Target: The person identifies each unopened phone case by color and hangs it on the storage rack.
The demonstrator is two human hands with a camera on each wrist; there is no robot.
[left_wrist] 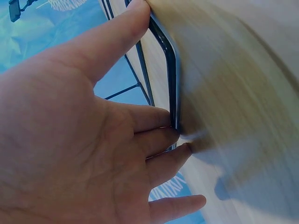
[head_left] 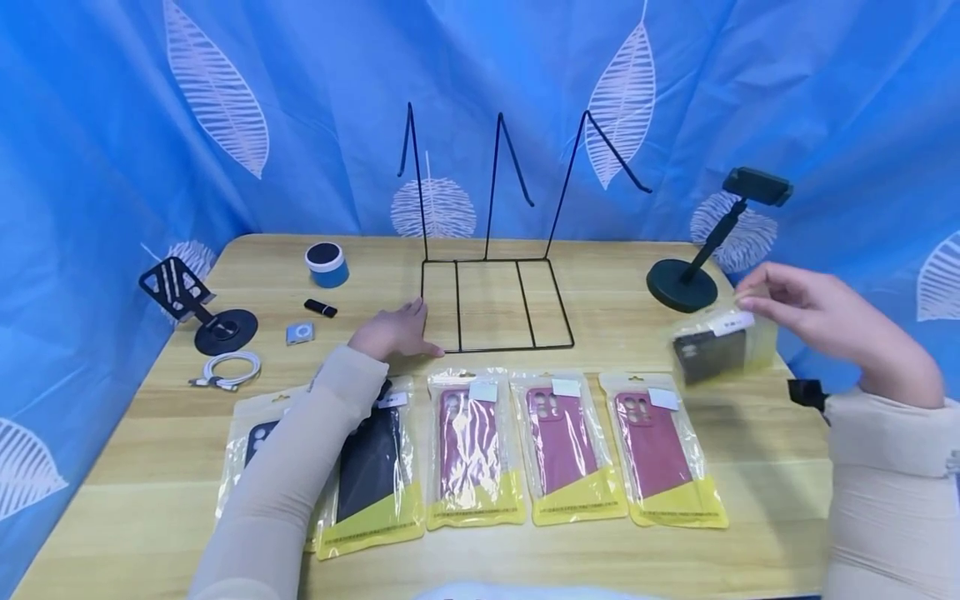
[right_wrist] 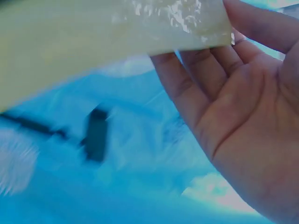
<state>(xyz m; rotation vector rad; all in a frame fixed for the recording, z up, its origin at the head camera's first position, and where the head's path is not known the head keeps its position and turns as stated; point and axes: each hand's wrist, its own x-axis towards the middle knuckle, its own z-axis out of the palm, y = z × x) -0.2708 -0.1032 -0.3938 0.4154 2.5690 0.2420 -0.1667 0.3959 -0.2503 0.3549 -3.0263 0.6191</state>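
My left hand [head_left: 396, 329] rests at the near left corner of a black wire display rack [head_left: 498, 349]. In the left wrist view its fingers [left_wrist: 156, 140] are spread, and the thumb and fingertips touch the base wire. At the right, my right hand [head_left: 806, 308] pinches the top edge of a bagged phone case [head_left: 708, 354], a dark case in a clear and yellow pouch with a white label. The pouch hangs tilted above the table's right side; in the right wrist view its yellowish back [right_wrist: 117, 32] is blurred, with the thumb and fingers at its edge.
Bagged phone cases lie in a row along the front, two dark ones [head_left: 371, 467] partly under my left forearm and three pink ones [head_left: 562, 442]. A green phone stand [head_left: 682, 285] is at right; a black phone stand [head_left: 225, 332], white cable [head_left: 232, 371] and blue round speaker [head_left: 327, 271] are left.
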